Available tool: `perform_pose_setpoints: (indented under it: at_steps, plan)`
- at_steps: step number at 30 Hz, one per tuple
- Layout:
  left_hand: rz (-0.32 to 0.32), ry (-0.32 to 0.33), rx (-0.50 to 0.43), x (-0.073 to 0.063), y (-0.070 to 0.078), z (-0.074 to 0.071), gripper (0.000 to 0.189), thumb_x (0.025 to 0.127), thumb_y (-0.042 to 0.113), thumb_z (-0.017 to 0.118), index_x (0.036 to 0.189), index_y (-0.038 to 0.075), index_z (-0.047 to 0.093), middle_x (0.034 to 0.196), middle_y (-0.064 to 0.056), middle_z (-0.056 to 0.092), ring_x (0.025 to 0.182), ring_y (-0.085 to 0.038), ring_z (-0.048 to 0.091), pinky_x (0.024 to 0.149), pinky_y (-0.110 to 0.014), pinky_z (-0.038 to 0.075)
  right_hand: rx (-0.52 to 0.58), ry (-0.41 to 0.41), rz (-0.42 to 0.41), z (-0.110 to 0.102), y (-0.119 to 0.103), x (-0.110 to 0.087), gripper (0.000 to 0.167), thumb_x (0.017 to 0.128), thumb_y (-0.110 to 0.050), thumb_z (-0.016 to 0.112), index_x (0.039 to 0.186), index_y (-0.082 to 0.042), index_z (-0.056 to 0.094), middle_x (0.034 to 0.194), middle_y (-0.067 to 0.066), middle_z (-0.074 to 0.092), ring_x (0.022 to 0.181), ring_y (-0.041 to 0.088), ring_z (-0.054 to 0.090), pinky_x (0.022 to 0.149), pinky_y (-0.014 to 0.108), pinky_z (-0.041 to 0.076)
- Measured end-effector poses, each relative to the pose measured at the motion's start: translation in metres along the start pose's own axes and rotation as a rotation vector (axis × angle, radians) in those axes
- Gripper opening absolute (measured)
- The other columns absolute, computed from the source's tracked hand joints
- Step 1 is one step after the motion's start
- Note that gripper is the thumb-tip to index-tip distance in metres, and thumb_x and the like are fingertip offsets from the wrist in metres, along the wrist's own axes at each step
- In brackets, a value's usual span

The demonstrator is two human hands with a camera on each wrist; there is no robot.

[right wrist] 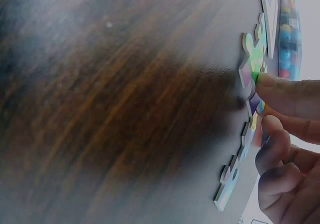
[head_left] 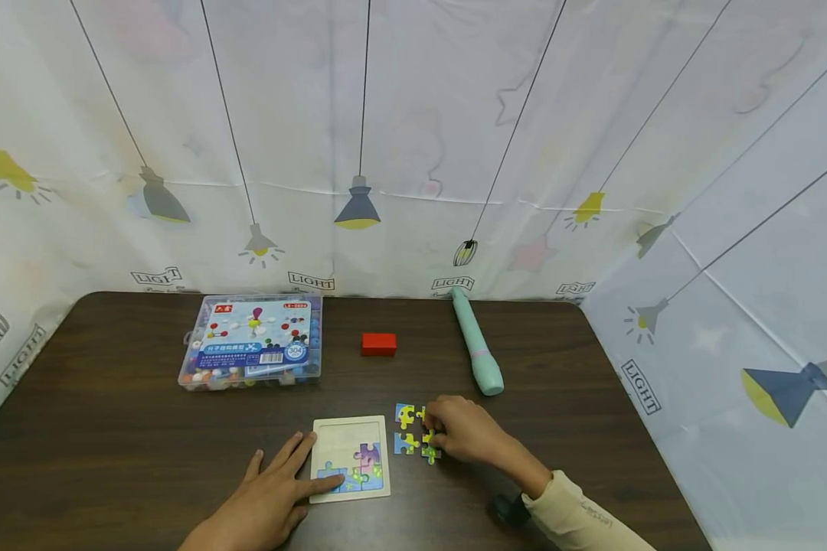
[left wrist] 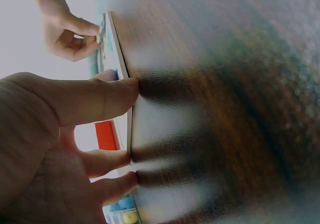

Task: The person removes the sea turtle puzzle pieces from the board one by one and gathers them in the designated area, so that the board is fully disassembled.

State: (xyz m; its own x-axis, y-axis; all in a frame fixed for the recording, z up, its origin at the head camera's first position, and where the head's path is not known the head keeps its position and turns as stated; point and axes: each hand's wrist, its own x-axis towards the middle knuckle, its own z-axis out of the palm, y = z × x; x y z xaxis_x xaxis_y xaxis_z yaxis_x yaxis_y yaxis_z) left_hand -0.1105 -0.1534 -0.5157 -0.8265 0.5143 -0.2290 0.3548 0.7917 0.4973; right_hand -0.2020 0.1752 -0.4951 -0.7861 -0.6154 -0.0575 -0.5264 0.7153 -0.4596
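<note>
My left hand lies with spread fingers at the left side of a square wooden puzzle tray, one digit reaching over the pieces inside. Purple, blue and green jigsaw pieces fill the tray's lower and right part; its upper left shows bare wood. Right of the tray, loose yellow, blue and green jigsaw pieces lie on the table. Above them, my right hand pinches a jigsaw piece between thumb and forefinger. Those fingers partly hide the piece and its neighbours.
Behind the tray lies a red block. A clear plastic box of coloured balls with a printed label is at the back left. A mint-green microphone-shaped object lies at the back right. A printed curtain borders the dark table.
</note>
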Motion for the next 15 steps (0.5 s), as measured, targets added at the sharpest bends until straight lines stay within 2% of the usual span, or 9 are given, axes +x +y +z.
perform_pose_setpoints:
  at_steps: [10, 15]
  plan:
    - [0.019, 0.011, -0.005, -0.002, 0.000, 0.001, 0.056, 0.092, 0.013, 0.076, 0.139, 0.041, 0.064, 0.163, -0.023, 0.029, 0.150, -0.049, 0.022, 0.098, -0.088, 0.018, -0.047, 0.013, 0.028, 0.005, -0.004, -0.001, 0.016, 0.086, 0.000, 0.079, 0.085, -0.010, 0.066, 0.082, -0.001, 0.058, 0.069, 0.008, 0.053, 0.055, 0.025, 0.044]
    - [0.012, 0.006, 0.001, 0.000, 0.000, 0.000, 0.056, 0.092, 0.013, 0.076, 0.139, 0.041, 0.064, 0.164, -0.022, 0.029, 0.150, -0.048, 0.023, 0.098, -0.088, 0.018, -0.030, 0.089, 0.001, 0.000, -0.012, 0.003, 0.011, 0.088, -0.006, 0.079, 0.090, -0.009, 0.068, 0.084, -0.001, 0.059, 0.072, 0.011, 0.055, 0.058, 0.025, 0.046]
